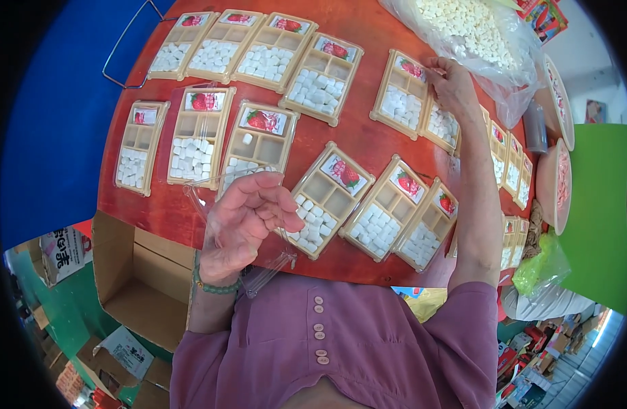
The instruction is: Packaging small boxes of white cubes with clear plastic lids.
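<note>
My left hand (248, 221), palm up with curled fingers, holds a clear plastic lid (265, 274) whose edges show on both sides of the wrist. Just beyond it lies a beige compartment tray (267, 148) with a strawberry card and white marshmallow-like pieces, one of them alone in a small compartment. My right hand (453, 85) reaches far across the table, fingers bent together at the upper corner of a filled tray (402, 95). What its fingertips grip is hidden. Under that wrist sits another tray (441, 126), partly covered.
Several similar trays (320, 82) stand in rows on the red table (259, 88). A clear bag of white pieces (463, 31) lies at the far right. Bowls (553, 184) with pink pieces line the right edge. An open cardboard box (150, 279) sits below the table's left front.
</note>
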Demonstrator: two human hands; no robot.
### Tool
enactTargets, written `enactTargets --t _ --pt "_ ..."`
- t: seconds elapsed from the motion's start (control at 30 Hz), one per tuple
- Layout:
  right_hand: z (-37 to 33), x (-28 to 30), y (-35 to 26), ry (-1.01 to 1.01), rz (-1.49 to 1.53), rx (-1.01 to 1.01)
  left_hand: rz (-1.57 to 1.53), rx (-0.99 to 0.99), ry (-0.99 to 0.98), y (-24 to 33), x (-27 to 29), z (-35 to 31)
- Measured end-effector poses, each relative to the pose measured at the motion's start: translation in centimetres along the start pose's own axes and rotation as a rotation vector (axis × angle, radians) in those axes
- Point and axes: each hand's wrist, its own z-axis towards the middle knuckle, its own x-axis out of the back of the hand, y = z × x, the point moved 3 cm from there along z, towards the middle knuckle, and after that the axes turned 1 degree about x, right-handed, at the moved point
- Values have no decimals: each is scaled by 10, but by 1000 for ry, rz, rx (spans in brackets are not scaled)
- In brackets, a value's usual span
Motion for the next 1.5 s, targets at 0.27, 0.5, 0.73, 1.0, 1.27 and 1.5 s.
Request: enactTargets --t 0.27,0.5,0.73,1.0,1.27,1.5 --pt "-40 -6 -67 183 -760 466 -67 12 -61 0 2 -1" --pt "-43 -53 -49 197 -716 351 -87 -59 -66 -2 6 -2" --pt "-40 -81 -66 178 -578 320 -13 -42 2 -4 1 5" --pt "-61 -57 -84 361 -442 402 158 -94 -48 9 -45 23" --pt "-181 3 -154 -330 599 463 715 -215 246 -4 -87 47" --pt "-178 15 -126 -45 728 419 1076 -355 -35 -18 -120 78"
